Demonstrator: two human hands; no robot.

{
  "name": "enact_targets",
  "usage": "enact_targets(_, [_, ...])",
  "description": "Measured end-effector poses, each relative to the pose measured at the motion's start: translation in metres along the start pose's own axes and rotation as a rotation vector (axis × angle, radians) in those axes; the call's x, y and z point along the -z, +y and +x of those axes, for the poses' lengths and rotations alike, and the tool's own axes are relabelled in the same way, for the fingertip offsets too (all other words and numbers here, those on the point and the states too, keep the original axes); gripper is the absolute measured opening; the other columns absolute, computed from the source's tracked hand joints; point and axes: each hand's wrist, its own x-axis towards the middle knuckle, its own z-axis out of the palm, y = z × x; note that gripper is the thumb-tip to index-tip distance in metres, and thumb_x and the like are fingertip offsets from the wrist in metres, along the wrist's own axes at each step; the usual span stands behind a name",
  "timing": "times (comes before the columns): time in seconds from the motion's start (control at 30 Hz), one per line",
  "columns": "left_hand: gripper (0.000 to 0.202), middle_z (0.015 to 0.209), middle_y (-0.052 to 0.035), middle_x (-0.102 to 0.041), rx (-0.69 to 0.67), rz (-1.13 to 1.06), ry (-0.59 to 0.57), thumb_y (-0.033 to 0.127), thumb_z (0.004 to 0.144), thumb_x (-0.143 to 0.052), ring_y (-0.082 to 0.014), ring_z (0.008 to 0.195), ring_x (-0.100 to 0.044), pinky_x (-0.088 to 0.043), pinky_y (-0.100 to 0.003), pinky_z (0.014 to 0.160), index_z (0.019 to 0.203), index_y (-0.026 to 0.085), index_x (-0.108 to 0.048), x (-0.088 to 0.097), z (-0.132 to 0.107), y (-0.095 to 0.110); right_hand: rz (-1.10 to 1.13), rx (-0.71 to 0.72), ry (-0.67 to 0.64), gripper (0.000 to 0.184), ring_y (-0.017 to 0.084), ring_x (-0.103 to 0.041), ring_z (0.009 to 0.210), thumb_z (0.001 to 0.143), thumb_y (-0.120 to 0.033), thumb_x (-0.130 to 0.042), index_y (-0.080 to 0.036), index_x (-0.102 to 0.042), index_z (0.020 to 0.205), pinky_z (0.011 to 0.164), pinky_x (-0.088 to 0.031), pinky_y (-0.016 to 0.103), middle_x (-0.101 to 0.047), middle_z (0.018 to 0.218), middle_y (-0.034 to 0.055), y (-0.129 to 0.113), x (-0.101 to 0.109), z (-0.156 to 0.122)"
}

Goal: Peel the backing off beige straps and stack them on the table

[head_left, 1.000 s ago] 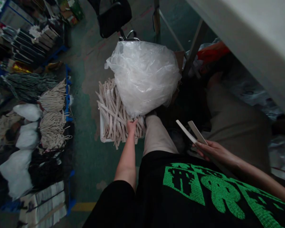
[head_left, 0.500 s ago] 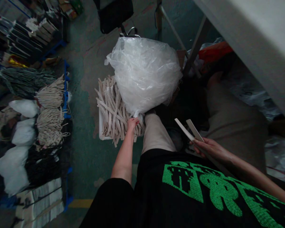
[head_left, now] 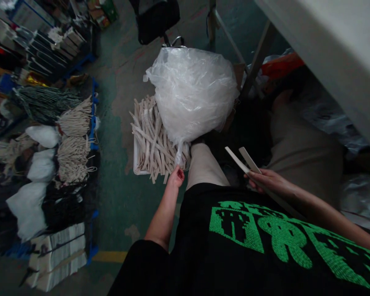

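My left hand (head_left: 176,176) is closed on a gathered corner of a big, clear plastic bag (head_left: 197,94), which lies bunched over a crate. Beneath and to the left of the bag, a heap of beige fabric strips (head_left: 151,139) fills a shallow white tray (head_left: 136,158). My right hand (head_left: 262,179), beside my lap, grips a folded beige strip (head_left: 239,159) whose two ends stick out past the fingers. The rest of that strip is hidden behind the hand and wrist.
Along the left, blue pallets (head_left: 94,123) carry bundled cords (head_left: 74,156), white bags (head_left: 27,205) and stacked bundles (head_left: 58,259). A black chair (head_left: 160,20) stands ahead. A pale tabletop (head_left: 336,53) juts in at upper right, with metal legs (head_left: 255,57) below.
My left hand has drawn back toward me, stretching the plastic bag's corner out over the tray. The right hand keeps hold of the strip, and the view has shifted slightly.
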Motion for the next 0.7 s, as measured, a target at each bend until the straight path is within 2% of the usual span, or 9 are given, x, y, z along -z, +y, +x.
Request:
enact_targets(0.13, [0.016, 0.058, 0.0020, -0.061, -0.007, -0.059, 0.007, 0.029, 0.087, -0.071, -0.0065, 0.048, -0.059, -0.045, -0.013, 0.047, 0.087, 0.014, -0.064, 0.001, -0.002, 0.009, -0.011, -0.010, 0.025, 0.057, 0.009, -0.044, 0.047, 0.063, -0.064, -0.074, -0.016, -0.061, 0.090, 0.044, -0.032, 0.020, -0.055, 0.062, -0.0011, -0.005, -0.004, -0.005])
enact_targets(0.23, [0.015, 0.065, -0.0014, -0.066, -0.004, -0.062, -0.042, 0.027, 0.089, -0.068, -0.0077, 0.054, -0.063, -0.048, -0.015, 0.051, 0.084, 0.013, -0.065, 0.001, -0.019, 0.014, -0.019, 0.003, 0.033, 0.052, 0.009, -0.043, 0.047, 0.070, -0.063, -0.071, -0.016, -0.062, 0.090, 0.044, -0.033, 0.021, -0.055, 0.062, -0.0006, -0.005, -0.006, -0.007])
enact_targets(0.33, [0.015, 0.074, -0.0041, -0.071, -0.004, 0.004, -0.202, 0.026, 0.085, -0.073, -0.0094, 0.060, -0.065, -0.051, -0.018, 0.054, 0.083, 0.013, -0.066, -0.001, -0.048, 0.013, 0.027, 0.039, 0.004, 0.048, 0.008, -0.039, 0.045, 0.077, -0.062, -0.068, -0.016, -0.062, 0.091, 0.042, -0.029, 0.022, -0.055, 0.065, -0.0007, -0.008, -0.009, -0.008])
enact_targets(0.43, [0.019, 0.069, 0.0004, -0.068, -0.044, 0.081, -0.370, 0.026, 0.076, -0.080, -0.0073, 0.056, -0.061, -0.048, -0.017, 0.052, 0.078, 0.015, -0.064, -0.006, -0.082, 0.009, 0.079, 0.096, -0.071, 0.048, 0.006, -0.034, 0.044, 0.079, -0.062, -0.068, -0.016, -0.062, 0.092, 0.040, -0.026, 0.022, -0.061, 0.075, 0.0021, -0.019, -0.019, -0.003])
enact_targets(0.57, [0.027, 0.064, 0.0036, -0.063, -0.050, 0.117, -0.520, 0.025, 0.066, -0.086, -0.0063, 0.054, -0.058, -0.047, -0.018, 0.052, 0.076, 0.017, -0.062, -0.018, -0.119, 0.005, 0.084, 0.177, -0.234, 0.052, 0.006, -0.030, 0.046, 0.082, -0.062, -0.067, -0.014, -0.063, 0.103, 0.041, -0.025, 0.022, -0.070, 0.104, 0.0124, -0.041, -0.042, 0.016])
enact_targets(0.63, [0.029, 0.063, 0.0042, -0.062, -0.044, 0.143, -0.579, 0.026, 0.065, -0.086, -0.0062, 0.054, -0.057, -0.047, -0.018, 0.053, 0.077, 0.017, -0.062, -0.025, -0.133, 0.003, 0.067, 0.187, -0.304, 0.052, 0.006, -0.029, 0.047, 0.085, -0.060, -0.065, -0.016, -0.063, 0.111, 0.041, -0.025, 0.022, -0.070, 0.114, 0.0137, -0.051, -0.056, 0.027])
enact_targets(0.7, [0.030, 0.063, 0.0046, -0.060, -0.044, 0.181, -0.631, 0.028, 0.065, -0.086, -0.0061, 0.053, -0.056, -0.046, -0.019, 0.054, 0.079, 0.017, -0.062, -0.030, -0.144, -0.001, 0.047, 0.169, -0.332, 0.048, 0.007, -0.029, 0.047, 0.089, -0.057, -0.063, -0.018, -0.062, 0.116, 0.041, -0.026, 0.021, -0.070, 0.115, 0.0120, -0.059, -0.071, 0.038])
